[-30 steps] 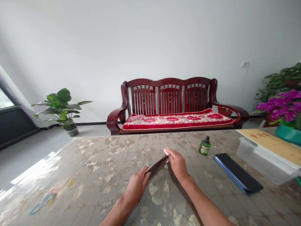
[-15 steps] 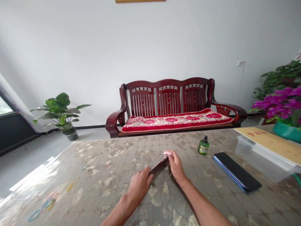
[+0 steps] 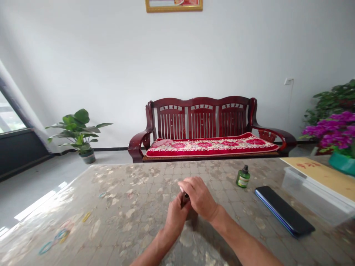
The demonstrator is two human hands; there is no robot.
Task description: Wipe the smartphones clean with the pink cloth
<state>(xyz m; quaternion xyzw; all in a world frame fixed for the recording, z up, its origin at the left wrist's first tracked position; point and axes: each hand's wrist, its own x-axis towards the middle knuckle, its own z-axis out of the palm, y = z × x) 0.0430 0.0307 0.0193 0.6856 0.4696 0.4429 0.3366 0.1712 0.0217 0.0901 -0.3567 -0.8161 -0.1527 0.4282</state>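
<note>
My left hand (image 3: 174, 218) grips the near end of a slim dark phone (image 3: 185, 197), held above the middle of the patterned table (image 3: 124, 221). My right hand (image 3: 198, 197) lies over the top of that phone with its fingers curled round it, so most of the phone is hidden. The small pink thing seen earlier under the right fingertips does not show now. A small green bottle (image 3: 243, 177) with a black cap stands to the right. A second dark phone (image 3: 284, 210) lies flat further right.
A clear plastic box (image 3: 313, 195) with a yellow board (image 3: 324, 175) on it sits at the right edge, near purple flowers (image 3: 332, 129). Coloured rubber bands (image 3: 55, 238) lie at the table's left. Behind the table stand a red wooden sofa (image 3: 205, 127) and a potted plant (image 3: 79, 133).
My right hand has slid from the phone's far end back over its top, covering it. The hands are now close together. The view has tilted up, showing a picture frame.
</note>
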